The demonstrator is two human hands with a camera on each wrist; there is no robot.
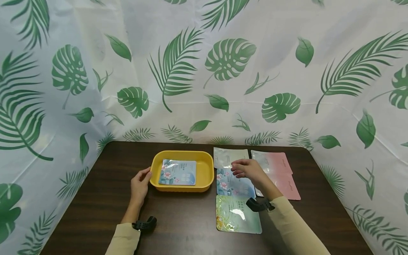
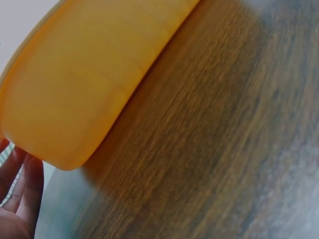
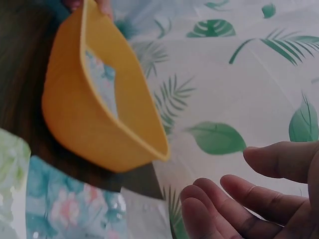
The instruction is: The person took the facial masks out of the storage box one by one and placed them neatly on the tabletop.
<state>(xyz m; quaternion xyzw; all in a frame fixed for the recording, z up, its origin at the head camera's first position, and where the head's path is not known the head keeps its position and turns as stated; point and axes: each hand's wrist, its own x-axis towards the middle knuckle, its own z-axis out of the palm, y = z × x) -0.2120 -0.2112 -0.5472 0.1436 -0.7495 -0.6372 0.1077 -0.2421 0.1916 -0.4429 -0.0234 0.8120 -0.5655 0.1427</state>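
Note:
A shallow yellow plastic tray [image 1: 205, 177] stands on the table with one blue floral sachet [image 1: 177, 172] lying flat inside. At the tray's left end, my left hand [image 1: 140, 184] holds the rim with thumb and fingers; its fingertips [image 2: 33, 172] meet the outer wall in the left wrist view. To the right of the tray my right hand [image 1: 250, 172] hovers over another blue floral sachet [image 1: 234, 187], overlapping it in the head view. Its fingers are spread loosely and hold nothing, as the right wrist view confirms.
Below the blue sachet lies a green-and-yellow floral sachet [image 1: 237, 216]. Behind it is a pale cream sachet [image 1: 227, 156]. Two pink-and-white sachets [image 1: 280, 161] overlap at the right. A leaf-print cloth [image 1: 229, 117] hangs behind the dark wooden table [image 1: 185, 226].

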